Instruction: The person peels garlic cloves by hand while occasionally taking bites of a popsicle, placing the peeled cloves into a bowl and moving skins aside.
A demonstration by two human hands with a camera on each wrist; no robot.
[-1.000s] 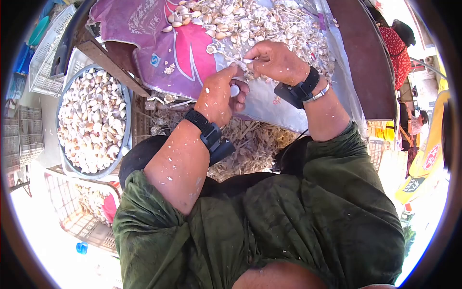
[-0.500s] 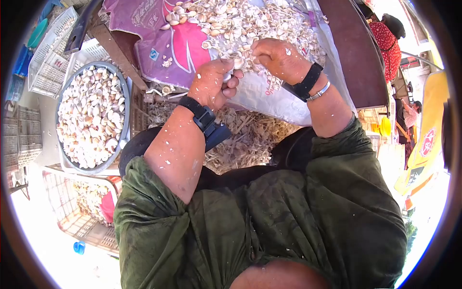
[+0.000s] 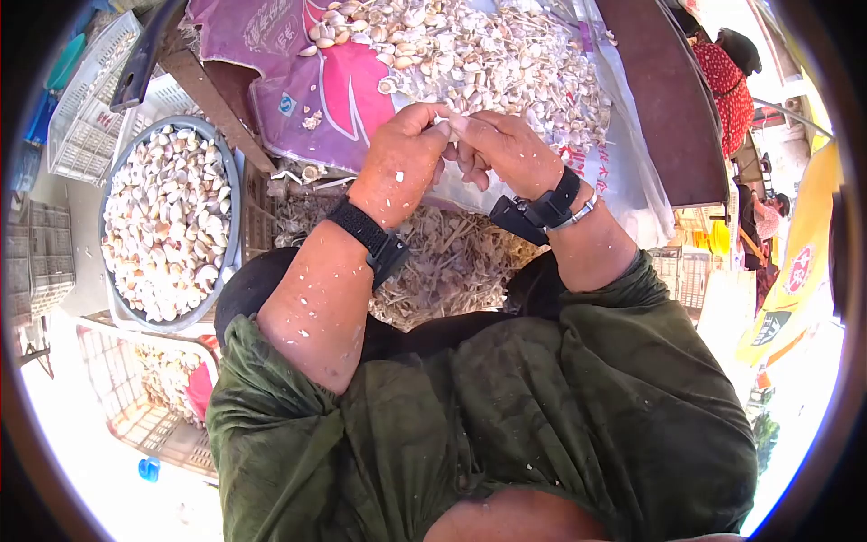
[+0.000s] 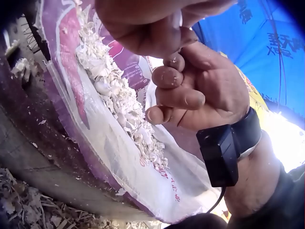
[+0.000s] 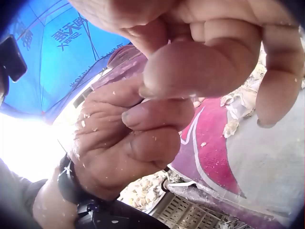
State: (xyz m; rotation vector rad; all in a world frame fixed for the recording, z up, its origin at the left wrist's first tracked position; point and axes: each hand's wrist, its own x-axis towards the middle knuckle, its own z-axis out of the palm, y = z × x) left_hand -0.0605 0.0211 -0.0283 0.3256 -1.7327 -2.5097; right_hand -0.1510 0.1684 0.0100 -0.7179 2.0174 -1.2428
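Over the near part of the purple, pink and white sack (image 3: 271,117), both hands meet fingertip to fingertip. Thumb and fingers of the left hand (image 3: 405,163) pinch a garlic clove (image 3: 442,118), a small pale bit of which shows; the rest is hidden. From the other side the right hand (image 3: 510,149) pinches at the same clove, its thumb (image 5: 186,71) pressed close to the left fingers in the right wrist view. The right hand's other fingers curl loosely in the left wrist view. Beyond the hands lies a heap of garlic cloves and papery skins (image 3: 479,54).
A round grey tub (image 3: 237,194) full of cloves stands at the left, with plastic crates (image 3: 86,144) around it. Dry skins and stalks (image 3: 452,262) lie below the table edge. A blue umbrella (image 4: 257,52) hangs overhead. Another person in red (image 3: 727,90) is at far right.
Half a second ago the hands were apart, the left holding a clove and the right over the heap. The right hand has since moved left and nearer, to the left fingertips.
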